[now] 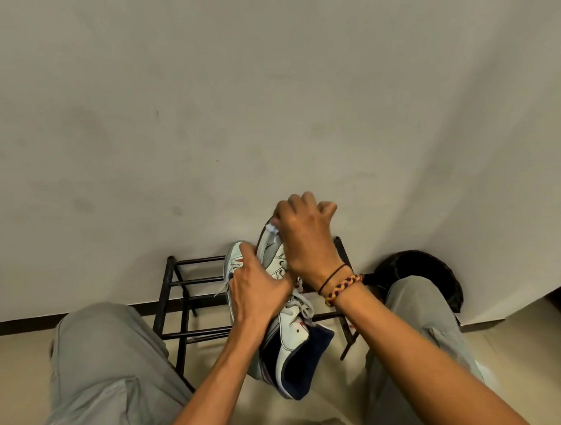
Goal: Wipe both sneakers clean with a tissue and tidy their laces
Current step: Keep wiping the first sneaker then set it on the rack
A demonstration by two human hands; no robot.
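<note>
Seated person, head view: the left hand grips both sneakers together above the shoe rack, toes raised, so the right hand, fingers clenched around a tissue, can wipe the exposed toe.

Sneakers in both hands (tissue pinched)

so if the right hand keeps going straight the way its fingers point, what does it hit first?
Probably the wall. The right hand, pinching a tissue at the toe of the held sneaker, points up and away past the toe, and nothing else shows in that line. Depth is unclear.
</note>
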